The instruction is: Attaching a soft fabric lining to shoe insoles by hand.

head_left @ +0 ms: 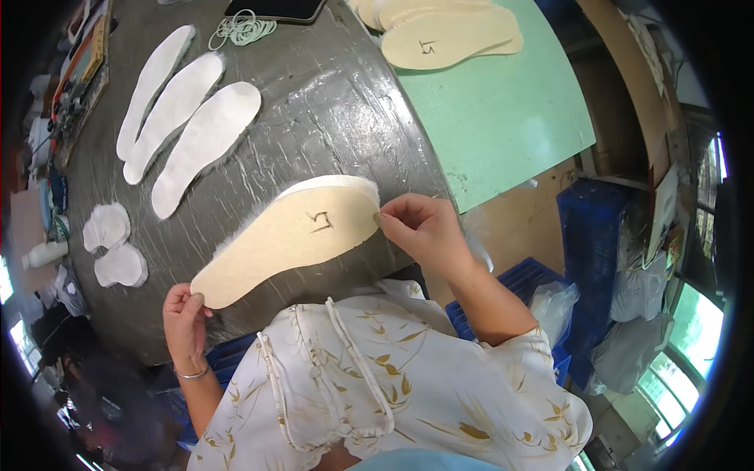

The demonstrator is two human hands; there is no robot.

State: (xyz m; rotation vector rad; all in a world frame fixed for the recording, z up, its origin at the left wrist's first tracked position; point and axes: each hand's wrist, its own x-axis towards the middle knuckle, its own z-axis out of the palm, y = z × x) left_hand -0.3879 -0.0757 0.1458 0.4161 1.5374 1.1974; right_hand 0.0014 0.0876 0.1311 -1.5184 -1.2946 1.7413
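Observation:
A cream insole (275, 251) with a dark handwritten mark lies over a white fluffy insole (334, 182), which peeks out along its far edge. At the narrow heel end, my left hand (184, 326) pinches the insole between thumb and fingers. My right hand (428, 235) has thumb and forefinger closed on the edge of the wide toe end. Both hands hold the piece at the near side of the dark table. Farther left lie white fleece insoles, the nearest one (208, 145) with its furry rim showing.
Small white rounded pads (122, 265) sit on the dark table (330, 110) at the left. Pale elastic bands (245, 30) and a dark flat device (276, 8) lie at the back. Cream insoles (452, 39) are piled on a green board (503, 110). Blue crates (510, 275) stand below right.

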